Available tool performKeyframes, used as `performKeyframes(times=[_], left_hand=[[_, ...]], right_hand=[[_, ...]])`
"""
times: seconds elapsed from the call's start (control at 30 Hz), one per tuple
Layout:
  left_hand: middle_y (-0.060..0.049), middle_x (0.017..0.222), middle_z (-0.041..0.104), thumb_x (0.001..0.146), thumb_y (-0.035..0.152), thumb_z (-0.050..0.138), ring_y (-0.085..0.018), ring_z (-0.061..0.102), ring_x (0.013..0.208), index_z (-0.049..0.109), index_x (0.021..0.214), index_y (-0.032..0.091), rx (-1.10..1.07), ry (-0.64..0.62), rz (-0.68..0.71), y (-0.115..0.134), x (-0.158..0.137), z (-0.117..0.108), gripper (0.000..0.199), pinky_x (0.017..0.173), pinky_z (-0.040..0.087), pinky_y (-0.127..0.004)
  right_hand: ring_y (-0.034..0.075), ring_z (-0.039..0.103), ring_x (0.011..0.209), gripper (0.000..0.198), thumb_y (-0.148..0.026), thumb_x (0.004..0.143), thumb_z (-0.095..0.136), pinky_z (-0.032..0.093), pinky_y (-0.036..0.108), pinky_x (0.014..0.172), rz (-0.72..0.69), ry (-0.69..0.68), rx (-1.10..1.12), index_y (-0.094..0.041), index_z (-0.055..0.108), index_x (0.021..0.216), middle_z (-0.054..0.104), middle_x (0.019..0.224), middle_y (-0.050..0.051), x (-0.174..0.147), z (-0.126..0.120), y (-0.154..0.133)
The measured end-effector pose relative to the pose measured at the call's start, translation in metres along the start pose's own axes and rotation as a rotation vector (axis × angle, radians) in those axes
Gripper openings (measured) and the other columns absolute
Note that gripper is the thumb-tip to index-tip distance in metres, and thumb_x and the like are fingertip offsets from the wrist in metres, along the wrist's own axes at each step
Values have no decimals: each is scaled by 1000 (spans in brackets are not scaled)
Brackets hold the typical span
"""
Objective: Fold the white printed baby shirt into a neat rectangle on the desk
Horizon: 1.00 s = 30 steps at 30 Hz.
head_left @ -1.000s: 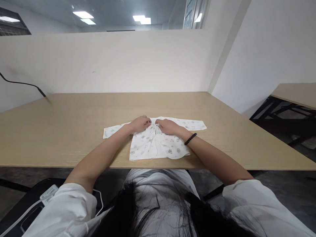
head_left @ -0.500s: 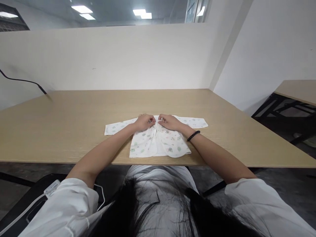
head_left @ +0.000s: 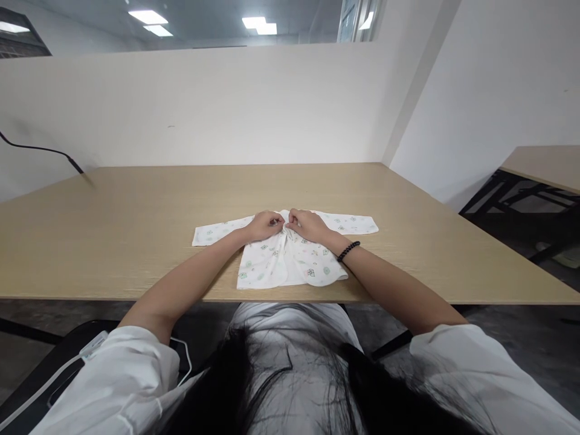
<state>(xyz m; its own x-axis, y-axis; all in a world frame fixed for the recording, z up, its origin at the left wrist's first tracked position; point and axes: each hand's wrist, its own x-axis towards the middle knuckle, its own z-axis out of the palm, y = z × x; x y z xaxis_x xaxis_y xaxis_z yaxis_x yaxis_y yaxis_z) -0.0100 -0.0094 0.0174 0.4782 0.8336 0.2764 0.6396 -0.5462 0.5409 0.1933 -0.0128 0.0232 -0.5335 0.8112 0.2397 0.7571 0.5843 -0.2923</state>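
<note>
A small white baby shirt (head_left: 267, 263) with green and dark printed figures lies on the table, its sleeves spread to both sides and its hem toward me. My left hand (head_left: 265, 226) pinches the cloth at the upper middle of the front opening. Opposite it, my right hand (head_left: 308, 225) pinches the other front edge, the fingertips of both hands nearly meeting. The fabric puckers just below them. Whatever small fastening may lie between the fingers is hidden. A black beaded bracelet (head_left: 348, 251) circles my right wrist.
The wooden table (head_left: 136, 211) ends against a white partition (head_left: 226, 109) at the back. A black cable (head_left: 45, 148) hangs at the left. Another table (head_left: 544, 166) stands at the right, and a white cord (head_left: 40, 393) runs beside my left sleeve.
My right hand has shifted slightly left, bringing the two front edges closer together. The cloth under the fingers is more gathered; the left hand has barely moved.
</note>
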Motion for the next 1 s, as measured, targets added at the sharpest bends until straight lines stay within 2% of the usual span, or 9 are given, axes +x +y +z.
performKeyframes(times=[0.13,0.33,0.43,0.6,0.73,0.8,0.9,1.0], left_hand=[[0,65,64,83,43,54,-15,53,62,74,80,17,-59,17,-65,-1,-1,2,33,59,40,-26],[-1,70,66,76,38,60,-14,55,64,70,72,17,-118,24,-122,-4,5,5,24,59,41,-25],[-1,70,67,73,32,60,-15,56,65,68,70,17,-125,26,-137,-7,7,6,18,60,42,-26],[-3,82,70,73,28,61,-15,58,69,72,89,17,-125,49,-111,-8,4,6,22,65,46,-26],[-4,88,72,77,31,62,-16,61,77,75,84,18,-108,25,-52,-7,1,2,20,72,48,-27],[-5,89,72,77,34,63,-16,61,77,76,84,19,-98,16,-39,-7,0,-1,21,72,48,-27],[-5,90,71,77,38,65,-17,61,77,78,88,19,-93,-7,-29,-6,-2,-6,26,71,49,-27],[-7,95,71,76,36,65,-19,62,84,79,93,19,-81,-6,-19,-1,-4,-10,27,77,50,-30]], right_hand=[[21,61,91,17,-27,98,50,34,27,68,-70,-10,-64,-18,64,100,70,104,10,-1,-1,-4],[21,61,87,23,-21,99,45,32,29,66,-199,-53,-182,-15,67,103,68,105,12,-5,-8,-9],[21,60,81,23,-17,96,47,29,30,64,-259,-96,-238,-15,70,99,69,103,13,-10,-14,-12],[22,62,80,27,-11,92,47,28,31,63,-360,-155,-344,-15,72,99,70,102,13,-20,-24,-17],[22,63,84,24,-22,94,49,31,30,65,-248,-96,-241,-17,73,91,72,100,11,-24,-29,-21],[20,62,75,28,-37,94,53,31,29,62,-138,-85,-172,-17,70,82,72,88,9,-24,-28,-25],[17,57,62,40,-57,84,62,31,28,56,-9,-165,-28,-19,64,72,68,70,4,-24,-26,-31],[16,58,63,30,-47,79,69,33,26,56,34,-223,110,-19,63,72,68,70,3,-22,-24,-31]])
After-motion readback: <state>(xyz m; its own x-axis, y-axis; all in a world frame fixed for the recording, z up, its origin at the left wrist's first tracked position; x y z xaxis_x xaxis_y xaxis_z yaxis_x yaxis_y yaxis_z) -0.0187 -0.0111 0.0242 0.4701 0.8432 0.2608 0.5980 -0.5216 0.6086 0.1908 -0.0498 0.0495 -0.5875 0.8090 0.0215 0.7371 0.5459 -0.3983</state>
